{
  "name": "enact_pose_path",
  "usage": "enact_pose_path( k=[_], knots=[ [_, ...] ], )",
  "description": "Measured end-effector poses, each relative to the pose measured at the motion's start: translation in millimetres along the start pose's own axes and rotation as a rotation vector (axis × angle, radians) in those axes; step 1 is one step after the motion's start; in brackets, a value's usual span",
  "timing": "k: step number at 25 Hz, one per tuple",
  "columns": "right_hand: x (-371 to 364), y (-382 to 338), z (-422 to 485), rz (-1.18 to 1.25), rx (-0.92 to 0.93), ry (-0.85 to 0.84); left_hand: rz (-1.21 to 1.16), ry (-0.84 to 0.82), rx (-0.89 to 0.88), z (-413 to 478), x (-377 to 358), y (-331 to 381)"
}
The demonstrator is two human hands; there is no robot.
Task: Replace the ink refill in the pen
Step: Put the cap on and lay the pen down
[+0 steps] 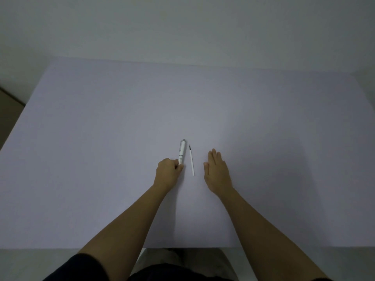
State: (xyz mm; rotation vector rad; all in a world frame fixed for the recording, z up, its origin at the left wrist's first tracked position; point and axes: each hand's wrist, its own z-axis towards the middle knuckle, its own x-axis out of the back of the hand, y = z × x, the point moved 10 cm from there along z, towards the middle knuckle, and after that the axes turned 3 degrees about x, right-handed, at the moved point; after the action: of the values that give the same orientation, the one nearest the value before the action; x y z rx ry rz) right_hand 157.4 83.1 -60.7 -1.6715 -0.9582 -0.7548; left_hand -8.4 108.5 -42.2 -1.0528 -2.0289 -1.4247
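Surface: pale lilac table [101,138] against a plain grey-white wall [182,27], dim light.
Pens: one, a white pen [182,152] with a grey cap end, lying on the table and pointing away from me.
Refills: one, a thin white refill [191,162] with a dark tip at its far end, lying just to the right of the pen, roughly parallel to it and apart from it.
Hands: two, both mine, bare forearms reaching in from the near edge.
Left hand: my left hand [168,171] is curled closed, fingertips pinching the pen's near end.
Right hand: my right hand [216,171] lies flat on the table, fingers straight and together, holding nothing, right of the refill without touching it.
Between the hands: only the refill.
Near edge: dark sleeve [81,268] at lower left.
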Motion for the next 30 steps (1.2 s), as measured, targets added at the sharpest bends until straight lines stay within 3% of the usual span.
enact_pose_path(
  k=[3, 11, 30],
  knots=[
    [-18, 12, -14, -0.122, -0.034, 0.006, 0.081, 0.001, 0.001, 3, -8, -3],
    [-24, 14, -18, -0.166, -0.021, 0.034, 0.138, 0.049, -0.045, 1, -14, -2],
    [-22, 12, -19, -0.166, 0.006, 0.007, -0.002, 0.166, -0.005, -6, -9, 1]
  ],
)
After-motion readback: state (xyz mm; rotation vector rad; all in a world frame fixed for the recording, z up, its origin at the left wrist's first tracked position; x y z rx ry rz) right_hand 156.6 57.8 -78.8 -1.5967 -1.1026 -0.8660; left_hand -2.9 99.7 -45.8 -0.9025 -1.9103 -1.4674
